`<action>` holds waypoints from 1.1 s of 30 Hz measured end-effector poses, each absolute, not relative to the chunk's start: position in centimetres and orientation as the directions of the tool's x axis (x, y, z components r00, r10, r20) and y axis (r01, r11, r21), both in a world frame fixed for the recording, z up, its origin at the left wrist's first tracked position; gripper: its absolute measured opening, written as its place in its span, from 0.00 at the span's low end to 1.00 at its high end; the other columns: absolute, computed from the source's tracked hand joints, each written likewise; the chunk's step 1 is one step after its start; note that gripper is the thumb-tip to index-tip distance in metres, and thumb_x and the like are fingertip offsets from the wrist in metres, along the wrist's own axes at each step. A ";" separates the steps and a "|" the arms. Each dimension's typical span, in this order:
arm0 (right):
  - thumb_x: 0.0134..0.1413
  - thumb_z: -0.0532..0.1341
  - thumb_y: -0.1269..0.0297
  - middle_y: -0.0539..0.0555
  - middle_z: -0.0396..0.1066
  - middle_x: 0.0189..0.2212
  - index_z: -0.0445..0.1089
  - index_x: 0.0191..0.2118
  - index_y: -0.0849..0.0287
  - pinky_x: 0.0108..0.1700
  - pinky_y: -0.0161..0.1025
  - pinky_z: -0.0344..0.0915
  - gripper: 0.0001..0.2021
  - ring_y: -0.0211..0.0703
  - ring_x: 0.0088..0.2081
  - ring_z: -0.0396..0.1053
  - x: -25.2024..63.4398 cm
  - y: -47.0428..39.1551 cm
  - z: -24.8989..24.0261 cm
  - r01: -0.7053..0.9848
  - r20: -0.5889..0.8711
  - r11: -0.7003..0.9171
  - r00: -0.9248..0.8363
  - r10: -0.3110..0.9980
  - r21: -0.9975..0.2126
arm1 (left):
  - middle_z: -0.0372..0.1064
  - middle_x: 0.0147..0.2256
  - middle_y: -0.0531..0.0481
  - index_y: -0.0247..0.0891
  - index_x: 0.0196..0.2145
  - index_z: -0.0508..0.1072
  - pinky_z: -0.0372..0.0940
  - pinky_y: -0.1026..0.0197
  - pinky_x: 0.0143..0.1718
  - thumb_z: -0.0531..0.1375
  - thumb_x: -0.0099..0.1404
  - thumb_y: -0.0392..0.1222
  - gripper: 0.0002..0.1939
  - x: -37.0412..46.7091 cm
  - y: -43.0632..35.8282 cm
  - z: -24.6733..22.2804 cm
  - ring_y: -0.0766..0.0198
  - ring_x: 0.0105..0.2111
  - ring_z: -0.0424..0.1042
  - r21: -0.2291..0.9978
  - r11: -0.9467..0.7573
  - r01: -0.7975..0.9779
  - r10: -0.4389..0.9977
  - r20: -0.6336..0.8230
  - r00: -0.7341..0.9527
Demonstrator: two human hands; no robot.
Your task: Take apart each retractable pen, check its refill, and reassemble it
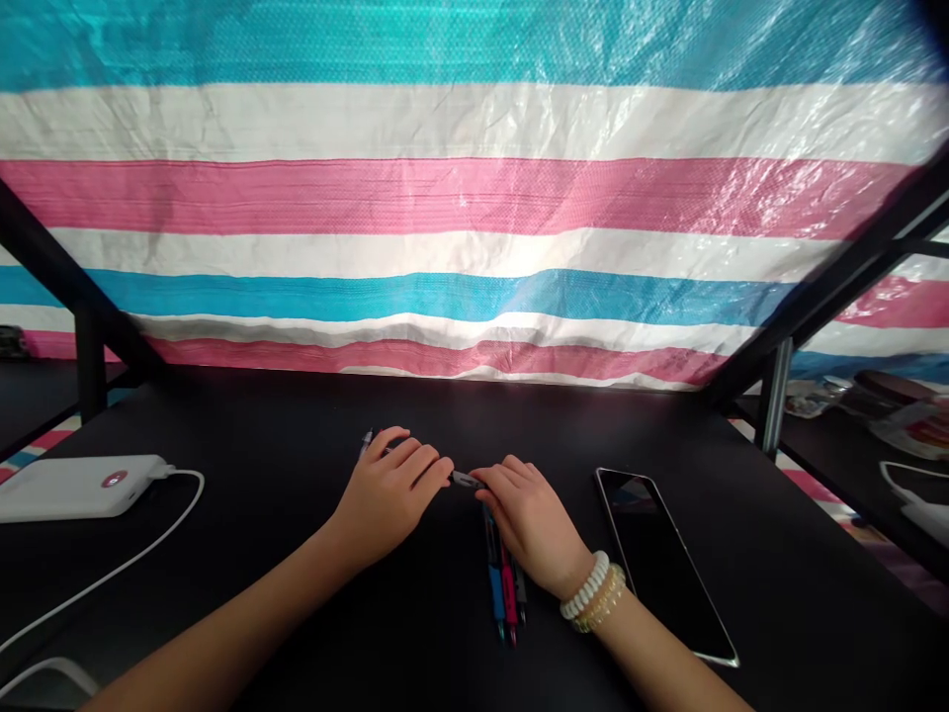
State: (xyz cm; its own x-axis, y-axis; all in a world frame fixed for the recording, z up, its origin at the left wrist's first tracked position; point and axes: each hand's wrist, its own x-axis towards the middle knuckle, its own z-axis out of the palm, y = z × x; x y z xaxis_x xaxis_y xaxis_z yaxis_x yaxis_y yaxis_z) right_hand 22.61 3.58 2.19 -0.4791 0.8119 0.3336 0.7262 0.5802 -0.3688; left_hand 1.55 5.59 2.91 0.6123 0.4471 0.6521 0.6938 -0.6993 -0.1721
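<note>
A slim dark pen (466,480) with a pale clear part spans the gap between my two hands, just above the black table. My left hand (392,494) is closed over its left end, fingers curled downward. At the right end, the fingers of my right hand (530,519) pinch it. A pen tip (367,441) pokes out behind my left hand; whether it belongs to a separate pen I cannot tell. Partly beneath my right hand lie a blue pen (496,593), a pink pen (508,593) and a dark pen (521,595), side by side, their upper ends hidden.
To the right lies a black-screened phone (667,564). A white power bank (89,487) with a white cable (159,534) is at the left. Black metal bars (830,282) slope up at both sides, and a striped plastic sheet (460,198) hangs behind the table (297,633).
</note>
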 end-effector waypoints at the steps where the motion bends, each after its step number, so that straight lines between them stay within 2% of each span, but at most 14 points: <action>1: 0.68 0.52 0.70 0.55 0.74 0.37 0.70 0.47 0.59 0.41 0.42 0.58 0.10 0.47 0.39 0.65 22.6 3.6 2.1 0.745 0.332 0.585 -0.490 0.806 -0.321 | 0.74 0.31 0.53 0.37 0.39 0.73 0.59 0.50 0.51 0.56 0.69 0.34 0.05 1.6 5.5 2.9 0.63 0.32 0.71 -0.177 -0.697 0.694 0.443 0.655 0.612; 3: 0.67 0.54 0.71 0.55 0.74 0.36 0.70 0.45 0.60 0.40 0.42 0.56 0.08 0.47 0.38 0.64 22.5 3.6 1.9 0.776 0.337 0.584 -0.499 0.799 -0.237 | 0.74 0.31 0.53 0.37 0.39 0.73 0.59 0.50 0.53 0.56 0.69 0.34 0.06 1.8 5.3 2.8 0.63 0.32 0.71 -0.183 -0.692 0.698 0.443 0.655 0.611; 5: 0.65 0.56 0.74 0.53 0.73 0.32 0.70 0.39 0.60 0.38 0.42 0.54 0.07 0.47 0.37 0.63 22.4 3.6 1.6 0.804 0.358 0.571 -0.491 0.795 -0.165 | 0.73 0.29 0.54 0.37 0.38 0.73 0.58 0.49 0.53 0.56 0.70 0.35 0.06 2.0 5.1 2.5 0.63 0.31 0.71 -0.180 -0.685 0.706 0.457 0.649 0.608; 9: 0.60 0.59 0.78 0.51 0.70 0.26 0.66 0.29 0.59 0.38 0.42 0.51 0.10 0.45 0.34 0.62 22.3 3.8 1.2 0.833 0.422 0.550 -0.475 0.773 -0.070 | 0.71 0.25 0.53 0.36 0.33 0.72 0.60 0.49 0.50 0.53 0.70 0.33 0.10 2.6 4.7 1.9 0.62 0.29 0.70 -0.140 -0.665 0.734 0.522 0.615 0.591; 13: 0.57 0.61 0.76 0.50 0.69 0.24 0.64 0.26 0.59 0.38 0.43 0.51 0.10 0.45 0.34 0.61 22.1 3.7 1.2 0.830 0.441 0.557 -0.496 0.748 -0.011 | 0.69 0.22 0.51 0.36 0.26 0.70 0.63 0.49 0.46 0.51 0.65 0.29 0.13 3.0 4.2 1.2 0.61 0.25 0.69 -0.084 -0.647 0.758 0.603 0.551 0.577; 21: 0.59 0.63 0.72 0.50 0.68 0.24 0.65 0.27 0.59 0.40 0.44 0.52 0.09 0.46 0.36 0.61 21.8 3.5 1.2 0.813 0.458 0.581 -0.529 0.714 0.034 | 0.66 0.18 0.52 0.38 0.21 0.65 0.66 0.54 0.40 0.52 0.50 0.26 0.09 2.7 4.2 1.4 0.63 0.21 0.67 0.103 -0.637 0.764 0.721 0.432 0.542; 24: 0.61 0.62 0.70 0.50 0.70 0.27 0.68 0.32 0.58 0.41 0.44 0.54 0.06 0.47 0.37 0.62 22.0 3.5 1.6 0.807 0.494 0.587 -0.487 0.721 -0.061 | 0.68 0.20 0.52 0.38 0.24 0.66 0.65 0.52 0.44 0.51 0.54 0.26 0.10 2.6 4.4 1.6 0.62 0.23 0.68 0.098 -0.637 0.765 0.712 0.456 0.535; 26: 0.62 0.62 0.66 0.52 0.72 0.31 0.69 0.36 0.58 0.41 0.43 0.55 0.03 0.47 0.38 0.63 22.2 3.5 1.9 0.786 0.512 0.579 -0.414 0.753 -0.217 | 0.69 0.22 0.53 0.38 0.27 0.67 0.64 0.50 0.46 0.49 0.60 0.27 0.11 2.5 4.6 1.6 0.62 0.24 0.69 0.092 -0.639 0.763 0.696 0.491 0.524; 28: 0.64 0.59 0.61 0.53 0.72 0.33 0.70 0.38 0.58 0.40 0.42 0.57 0.07 0.47 0.38 0.64 22.4 3.4 2.3 0.731 0.490 0.537 -0.314 0.813 -0.422 | 0.70 0.23 0.53 0.38 0.29 0.68 0.63 0.49 0.47 0.49 0.65 0.30 0.12 2.5 4.7 1.6 0.62 0.25 0.70 0.089 -0.639 0.764 0.680 0.528 0.508; 30: 0.67 0.54 0.56 0.53 0.71 0.30 0.69 0.34 0.58 0.38 0.41 0.59 0.14 0.45 0.35 0.65 22.6 3.4 2.4 0.659 0.419 0.451 -0.220 0.881 -0.603 | 0.71 0.25 0.53 0.38 0.31 0.69 0.62 0.49 0.48 0.50 0.68 0.32 0.11 2.4 4.8 1.6 0.62 0.27 0.71 0.086 -0.639 0.764 0.664 0.562 0.493; 33: 0.69 0.49 0.52 0.50 0.64 0.21 0.65 0.24 0.57 0.31 0.37 0.57 0.23 0.41 0.27 0.62 22.8 3.6 2.1 0.549 0.275 0.298 -0.125 0.953 -0.781 | 0.73 0.28 0.52 0.37 0.34 0.70 0.61 0.50 0.49 0.52 0.69 0.34 0.09 2.4 4.8 1.7 0.62 0.28 0.72 0.087 -0.661 0.746 0.631 0.603 0.488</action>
